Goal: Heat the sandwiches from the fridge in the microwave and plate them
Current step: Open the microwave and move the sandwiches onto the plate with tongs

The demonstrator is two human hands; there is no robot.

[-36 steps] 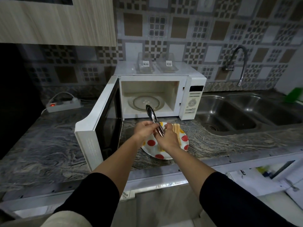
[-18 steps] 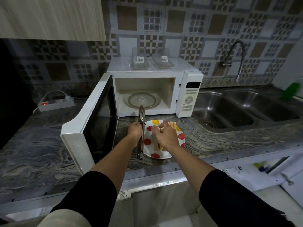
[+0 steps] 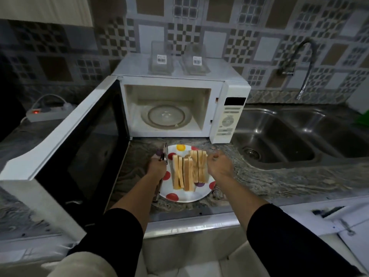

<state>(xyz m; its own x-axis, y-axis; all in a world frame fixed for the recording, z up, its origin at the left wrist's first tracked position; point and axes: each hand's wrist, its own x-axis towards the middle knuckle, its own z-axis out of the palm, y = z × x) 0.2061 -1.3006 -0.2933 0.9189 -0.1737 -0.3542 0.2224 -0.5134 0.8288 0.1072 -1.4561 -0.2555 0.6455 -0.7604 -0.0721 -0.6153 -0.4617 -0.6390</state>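
Several sandwich halves [image 3: 188,171] stand on edge on a white plate with red and yellow dots [image 3: 179,196], on the counter in front of the microwave [image 3: 229,116]. The microwave door [image 3: 65,146] hangs wide open to the left, and only the glass turntable [image 3: 166,116] is inside. My left hand [image 3: 156,169] grips metal tongs [image 3: 163,154] at the plate's left edge, the tongs lying low along the rim. My right hand [image 3: 218,166] hovers at the plate's right side with curled fingers, holding nothing visible.
Two clear plastic sandwich boxes [image 3: 161,60] with barcode labels sit on top of the microwave. A double steel sink [image 3: 289,140] with a tap [image 3: 303,66] lies to the right. A power strip [image 3: 46,113] with a red light sits at the back left.
The tongs passed into my left hand alone and went down to the plate's left edge. My right hand left the sandwiches and moved right, uncovering them.
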